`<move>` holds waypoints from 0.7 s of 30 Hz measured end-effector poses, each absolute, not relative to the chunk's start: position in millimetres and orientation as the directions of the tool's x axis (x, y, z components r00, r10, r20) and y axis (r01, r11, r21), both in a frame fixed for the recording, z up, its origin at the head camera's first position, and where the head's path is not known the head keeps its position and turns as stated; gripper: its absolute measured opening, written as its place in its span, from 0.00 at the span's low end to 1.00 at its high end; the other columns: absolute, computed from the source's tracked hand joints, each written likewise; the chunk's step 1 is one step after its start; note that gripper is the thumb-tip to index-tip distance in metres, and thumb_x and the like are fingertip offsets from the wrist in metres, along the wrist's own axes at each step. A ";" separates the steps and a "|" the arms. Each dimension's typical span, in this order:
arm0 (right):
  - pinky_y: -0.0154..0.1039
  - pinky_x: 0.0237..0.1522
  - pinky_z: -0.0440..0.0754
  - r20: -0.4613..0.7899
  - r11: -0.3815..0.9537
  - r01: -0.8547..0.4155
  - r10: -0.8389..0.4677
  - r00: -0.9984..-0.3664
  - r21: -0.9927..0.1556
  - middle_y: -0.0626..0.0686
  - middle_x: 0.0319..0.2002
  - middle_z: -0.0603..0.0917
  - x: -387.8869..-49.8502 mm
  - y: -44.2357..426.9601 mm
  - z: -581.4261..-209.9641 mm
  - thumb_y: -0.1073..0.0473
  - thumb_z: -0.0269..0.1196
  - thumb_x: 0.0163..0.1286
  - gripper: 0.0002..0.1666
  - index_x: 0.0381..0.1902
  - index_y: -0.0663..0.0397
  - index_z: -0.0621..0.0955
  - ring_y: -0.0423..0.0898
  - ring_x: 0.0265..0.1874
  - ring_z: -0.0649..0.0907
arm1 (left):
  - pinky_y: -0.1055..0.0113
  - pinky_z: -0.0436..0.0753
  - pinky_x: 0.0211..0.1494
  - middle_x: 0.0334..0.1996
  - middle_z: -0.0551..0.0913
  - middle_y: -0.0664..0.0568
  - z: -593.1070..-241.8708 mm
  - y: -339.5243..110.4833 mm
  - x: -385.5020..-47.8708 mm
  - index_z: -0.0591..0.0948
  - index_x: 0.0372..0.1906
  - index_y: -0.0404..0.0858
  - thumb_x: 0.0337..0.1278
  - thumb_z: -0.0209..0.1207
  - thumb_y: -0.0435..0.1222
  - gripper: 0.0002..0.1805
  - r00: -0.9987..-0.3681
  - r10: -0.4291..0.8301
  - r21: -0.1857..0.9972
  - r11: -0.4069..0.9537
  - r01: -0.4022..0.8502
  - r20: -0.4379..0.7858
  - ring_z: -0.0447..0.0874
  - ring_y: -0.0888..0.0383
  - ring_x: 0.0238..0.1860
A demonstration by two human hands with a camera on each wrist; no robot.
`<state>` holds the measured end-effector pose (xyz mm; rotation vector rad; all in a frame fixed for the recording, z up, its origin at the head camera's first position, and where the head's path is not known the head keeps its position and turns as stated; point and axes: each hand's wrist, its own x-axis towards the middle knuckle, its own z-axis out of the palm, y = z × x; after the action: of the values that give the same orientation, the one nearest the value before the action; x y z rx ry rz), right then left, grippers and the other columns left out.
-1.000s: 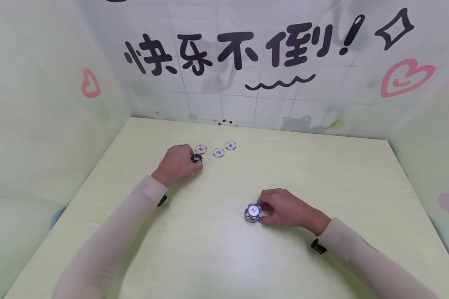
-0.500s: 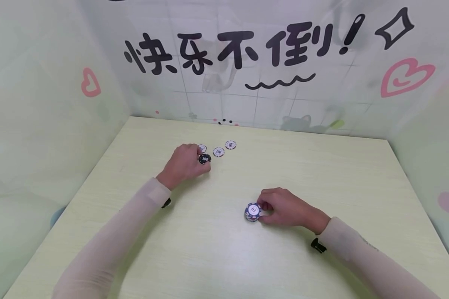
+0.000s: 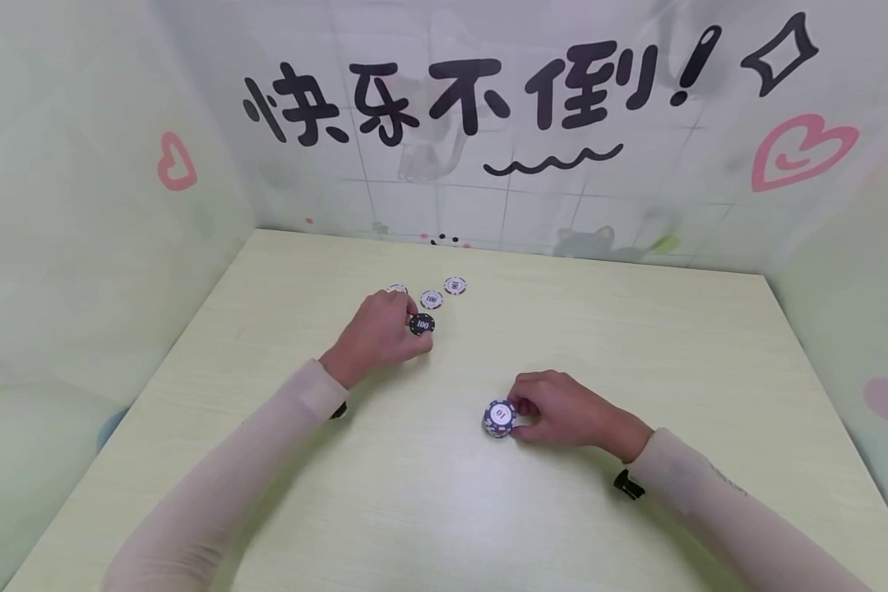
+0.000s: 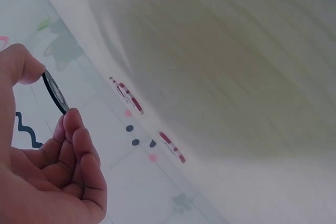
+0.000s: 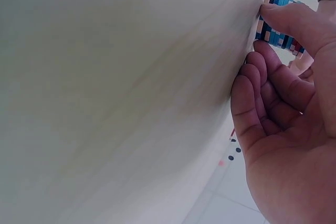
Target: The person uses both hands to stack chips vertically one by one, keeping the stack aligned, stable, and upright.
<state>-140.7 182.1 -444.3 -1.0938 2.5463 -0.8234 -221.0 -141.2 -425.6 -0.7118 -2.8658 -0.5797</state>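
My left hand [image 3: 380, 335] pinches a black poker chip [image 3: 422, 324] marked 100 between thumb and index finger. In the left wrist view that chip [image 4: 55, 93] is seen nearly edge-on, off the table. A stack of poker chips [image 3: 499, 418], topped by a blue and white one marked 10, stands near the table's middle. My right hand [image 3: 562, 411] holds this stack from its right side; in the right wrist view the thumb and index finger lie against the stack's side [image 5: 274, 36]. Just beyond my left hand lie two white chips [image 3: 431, 299] and a third white chip [image 3: 397, 289], partly hidden.
The pale wooden table [image 3: 636, 337] is enclosed by a printed back wall [image 3: 459, 197] with large black characters, plus a left side wall [image 3: 74, 247] and a right one. The white chips lie flat towards the table's back edge.
My left hand has moved right and slightly nearer, carrying the black chip away from the white chips. The right hand and the stack stay in place.
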 end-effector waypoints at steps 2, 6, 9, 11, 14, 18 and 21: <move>0.35 0.37 0.79 -0.005 0.557 -0.586 -0.727 -0.687 -0.589 0.40 0.33 0.78 -140.8 182.0 -444.5 0.62 0.79 0.63 0.11 0.40 0.50 0.87 0.37 0.33 0.76 | 0.52 0.83 0.46 0.33 0.85 0.42 -424.2 -138.3 -217.6 0.85 0.42 0.26 0.56 0.66 0.45 0.23 -0.876 0.431 0.333 0.810 0.482 0.218 0.83 0.44 0.38; 0.35 0.37 0.79 -0.001 0.556 -0.589 -0.727 -0.687 -0.587 0.40 0.33 0.78 -140.8 182.0 -444.9 0.62 0.79 0.63 0.11 0.39 0.50 0.86 0.37 0.33 0.76 | 0.51 0.83 0.49 0.35 0.86 0.42 -423.8 -133.6 -211.7 0.86 0.43 0.26 0.57 0.67 0.45 0.23 -0.860 0.457 0.324 0.797 0.509 0.225 0.84 0.45 0.39; 0.35 0.37 0.79 0.001 0.555 -0.591 -0.728 -0.685 -0.585 0.40 0.33 0.78 -141.4 182.2 -446.2 0.63 0.79 0.63 0.11 0.39 0.50 0.86 0.36 0.33 0.75 | 0.51 0.83 0.50 0.34 0.86 0.44 -424.2 -129.9 -206.8 0.85 0.43 0.28 0.58 0.68 0.45 0.22 -0.845 0.481 0.318 0.783 0.534 0.236 0.83 0.46 0.39; 0.35 0.37 0.79 0.000 0.557 -0.591 -0.728 -0.686 -0.584 0.40 0.33 0.78 -141.4 182.3 -446.3 0.62 0.79 0.63 0.11 0.39 0.50 0.86 0.36 0.32 0.75 | 0.51 0.82 0.50 0.34 0.85 0.44 -423.8 -127.0 -202.6 0.85 0.43 0.28 0.59 0.68 0.45 0.21 -0.834 0.495 0.312 0.774 0.550 0.242 0.83 0.46 0.39; 0.35 0.37 0.78 -0.003 0.559 -0.590 -0.727 -0.686 -0.582 0.40 0.33 0.78 -141.3 182.3 -445.9 0.62 0.79 0.63 0.11 0.39 0.50 0.86 0.37 0.32 0.75 | 0.53 0.82 0.49 0.35 0.85 0.46 -423.6 -122.8 -197.1 0.85 0.44 0.29 0.59 0.69 0.45 0.21 -0.820 0.514 0.295 0.766 0.571 0.252 0.81 0.47 0.39; 0.35 0.37 0.79 -0.001 0.559 -0.591 -0.727 -0.687 -0.581 0.40 0.32 0.77 -141.0 182.2 -445.2 0.62 0.79 0.63 0.11 0.39 0.50 0.86 0.37 0.32 0.75 | 0.55 0.81 0.46 0.34 0.85 0.47 -422.8 -117.2 -189.9 0.86 0.43 0.30 0.59 0.70 0.45 0.20 -0.797 0.539 0.280 0.748 0.602 0.272 0.81 0.48 0.38; 0.35 0.36 0.78 0.005 0.556 -0.594 -0.728 -0.686 -0.581 0.40 0.32 0.77 -141.7 182.1 -446.4 0.62 0.79 0.63 0.11 0.39 0.50 0.86 0.36 0.32 0.75 | 0.57 0.81 0.45 0.33 0.85 0.47 -421.8 -113.5 -184.9 0.86 0.43 0.30 0.59 0.70 0.44 0.19 -0.784 0.555 0.281 0.734 0.619 0.278 0.81 0.50 0.37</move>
<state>-141.7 182.1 -446.4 -1.1054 2.5560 -0.8220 -184.9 -113.5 -421.8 -0.9422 -2.7590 -0.5401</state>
